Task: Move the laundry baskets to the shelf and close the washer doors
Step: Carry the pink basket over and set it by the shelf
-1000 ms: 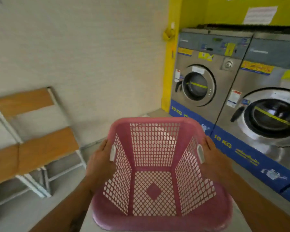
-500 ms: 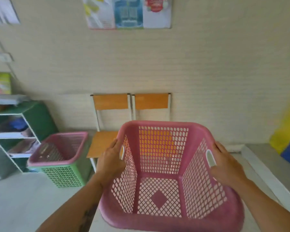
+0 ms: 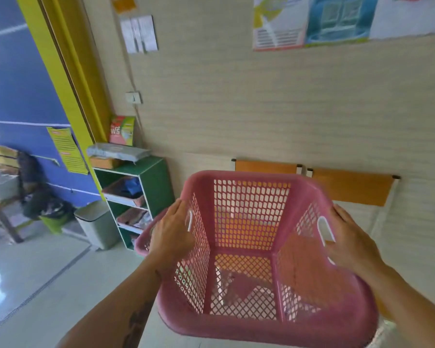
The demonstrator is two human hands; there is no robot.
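I carry an empty pink laundry basket (image 3: pixel 251 330) in front of me, held in the air by both side handles. My left hand (image 3: pixel 172 237) grips its left rim and my right hand (image 3: pixel 349 244) grips its right rim. A green shelf unit (image 3: pixel 156 187) with white boards stands against the wall to the left of the basket, with cloth items on its levels. The rim of a second pink basket (image 3: pixel 142 244) peeks out behind my left hand, on the floor beside the shelf. No washers are in view.
Two orange-backed chairs (image 3: pixel 349 188) stand against the wall behind the basket. A grey pedal bin (image 3: pixel 96 224) sits left of the shelf, a green bin (image 3: pixel 53 222) and a table further left. A detergent box (image 3: pixel 122 129) and a wrapped bundle lie on the shelf top.
My view has swung left from the washers past the chairs to the shelf. The shelf is nearer and more central. Both hands keep hold of the pink basket.
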